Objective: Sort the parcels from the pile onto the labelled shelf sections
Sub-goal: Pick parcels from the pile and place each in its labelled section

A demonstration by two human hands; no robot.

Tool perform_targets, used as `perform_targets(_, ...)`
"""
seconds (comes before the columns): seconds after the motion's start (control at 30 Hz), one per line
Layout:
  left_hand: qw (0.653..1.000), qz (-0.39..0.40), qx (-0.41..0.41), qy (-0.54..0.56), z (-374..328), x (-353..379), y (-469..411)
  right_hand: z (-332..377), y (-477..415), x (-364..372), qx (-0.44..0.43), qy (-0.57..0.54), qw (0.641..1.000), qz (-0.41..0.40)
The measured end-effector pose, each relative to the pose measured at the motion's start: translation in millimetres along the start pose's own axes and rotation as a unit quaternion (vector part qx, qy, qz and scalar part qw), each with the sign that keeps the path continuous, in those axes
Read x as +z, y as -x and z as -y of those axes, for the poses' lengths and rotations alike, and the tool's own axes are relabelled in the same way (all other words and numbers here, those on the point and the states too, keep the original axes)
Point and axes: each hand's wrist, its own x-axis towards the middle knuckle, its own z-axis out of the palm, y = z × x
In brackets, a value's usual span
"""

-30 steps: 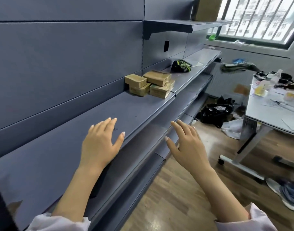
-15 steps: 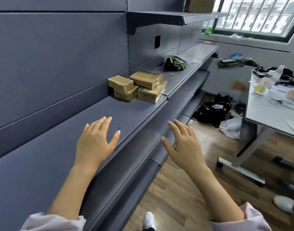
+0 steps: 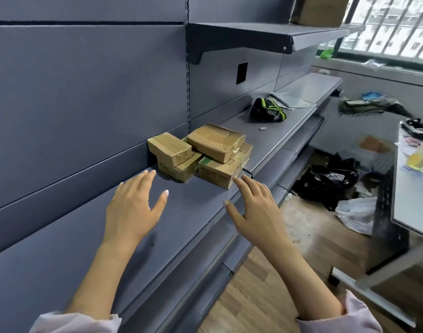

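Grips released: left hand, right hand spread before stacked brown cardboard parcels on grey metal shelf, likely to flank them.

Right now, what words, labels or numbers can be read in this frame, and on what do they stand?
None can be read.
Lower right parcel: green patch and faint print on its front, too blurred.
Lower left parcel: small dark mark, illegible.
Shelf: no section label shows.

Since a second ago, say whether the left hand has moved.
Yes: the left hand has advanced along the shelf, now almost at the parcel pile.
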Motion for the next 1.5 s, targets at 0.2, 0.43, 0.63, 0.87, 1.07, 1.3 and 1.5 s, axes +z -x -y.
perform_targets(0.2, 0.999, -0.003, -0.026, -0.020, -2.2, 10.8, -27.0, -14.0, -49.3, 12.6, -0.016, -0.032, 0.999, 0.018)
perform_targets(0.43, 0.994, -0.002, -0.099, -0.050, -8.0, 24.0, -47.1, -29.0, -101.0, 33.7, -0.066, -0.065, 0.994, 0.059)
perform_targets(0.63, 0.979, -0.031, -0.183, -0.082, -28.8, 42.0, -60.4, -50.6, -151.0, 49.1, -0.158, -0.082, 0.983, 0.054)
perform_targets(0.87, 0.954, -0.066, -0.275, -0.103, -60.2, 57.8, -59.1, -57.1, -192.7, 66.6, -0.242, -0.111, 0.958, 0.104)
perform_targets(1.07, 0.942, -0.079, -0.294, -0.144, -68.5, 57.3, -49.0, -36.7, -209.6, 74.8, -0.286, -0.126, 0.941, 0.132)
perform_targets(1.3, 0.942, -0.076, -0.267, -0.189, -57.5, 50.5, -51.1, -3.8, -221.3, 99.7, -0.261, -0.134, 0.943, 0.160)
perform_targets(1.5, 0.945, -0.071, -0.269, -0.172, -43.9, 47.3, -51.3, 18.1, -226.8, 129.9, -0.265, -0.100, 0.946, 0.158)
